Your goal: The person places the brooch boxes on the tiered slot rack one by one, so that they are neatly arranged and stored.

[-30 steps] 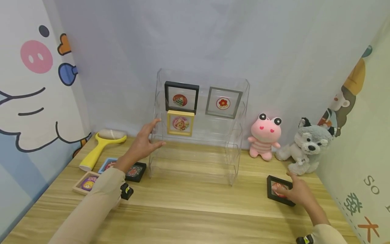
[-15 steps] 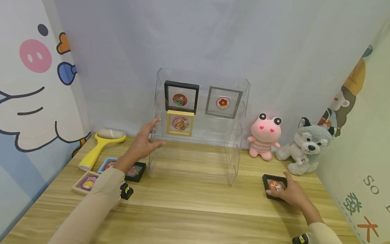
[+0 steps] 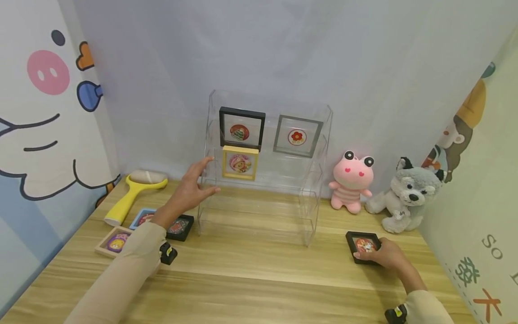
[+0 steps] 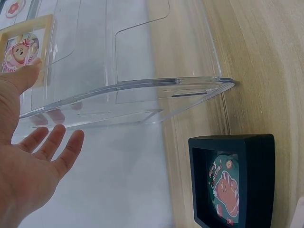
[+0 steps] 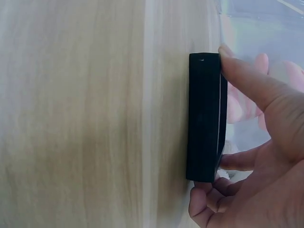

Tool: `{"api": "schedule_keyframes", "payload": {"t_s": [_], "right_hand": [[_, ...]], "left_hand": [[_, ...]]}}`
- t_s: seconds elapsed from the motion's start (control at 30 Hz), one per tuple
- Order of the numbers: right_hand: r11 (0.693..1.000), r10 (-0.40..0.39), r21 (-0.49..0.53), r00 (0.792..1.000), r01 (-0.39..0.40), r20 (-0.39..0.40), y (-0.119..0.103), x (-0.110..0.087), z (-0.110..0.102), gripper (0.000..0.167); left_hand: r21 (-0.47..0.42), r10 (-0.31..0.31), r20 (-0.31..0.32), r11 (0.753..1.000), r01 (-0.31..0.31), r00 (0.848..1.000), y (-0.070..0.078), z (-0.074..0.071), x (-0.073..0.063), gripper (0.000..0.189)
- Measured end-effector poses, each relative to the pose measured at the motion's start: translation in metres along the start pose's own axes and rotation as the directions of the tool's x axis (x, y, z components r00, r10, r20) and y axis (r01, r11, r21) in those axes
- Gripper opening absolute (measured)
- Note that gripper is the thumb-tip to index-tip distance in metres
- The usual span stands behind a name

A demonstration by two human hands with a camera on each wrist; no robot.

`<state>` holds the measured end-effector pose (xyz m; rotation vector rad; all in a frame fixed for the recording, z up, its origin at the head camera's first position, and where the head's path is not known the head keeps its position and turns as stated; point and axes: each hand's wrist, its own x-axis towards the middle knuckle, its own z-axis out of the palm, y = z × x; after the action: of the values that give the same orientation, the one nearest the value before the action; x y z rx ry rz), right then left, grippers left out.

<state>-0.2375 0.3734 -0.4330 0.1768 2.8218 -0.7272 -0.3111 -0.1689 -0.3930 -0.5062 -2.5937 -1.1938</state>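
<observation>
A clear acrylic tiered rack stands mid-table. My left hand is at its left side panel, thumb and fingers spread to either side; whether it touches the panel I cannot tell. On the rack are a black picture frame, a grey picture frame and a yellow picture frame. At the right, my right hand holds another black picture frame with a round red picture. In the right wrist view, thumb and fingers grip opposite ends of that frame, its edge close to the wood.
On the left lie a yellow lint roller, a blue frame, a tan wooden frame and a black frame. A pink frog plush and a grey dog plush sit behind the right hand.
My right hand has shifted left with the black picture frame, and its fingers have closed round the frame's far side. The left hand has stayed at the rack.
</observation>
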Motion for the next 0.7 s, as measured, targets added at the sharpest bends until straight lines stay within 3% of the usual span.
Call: {"api": "schedule_keyframes", "payload": {"t_s": [0.43, 0.7], "right_hand": [[0.996, 0.008, 0.086, 1.000, -0.009, 0.017, 0.0002, 0.0022, 0.0068, 0.095], [0.998, -0.055, 0.034, 0.998, 0.055, -0.017, -0.0010, 0.0016, 0.0092, 0.109]], "left_hand": [[-0.004, 0.003, -0.002, 1.000, -0.003, 1.000, -0.0012, 0.0020, -0.0005, 0.085], [-0.009, 0.039, -0.029, 0.999, -0.039, 0.999, -0.0037, 0.0037, 0.0010, 0.083]]}}
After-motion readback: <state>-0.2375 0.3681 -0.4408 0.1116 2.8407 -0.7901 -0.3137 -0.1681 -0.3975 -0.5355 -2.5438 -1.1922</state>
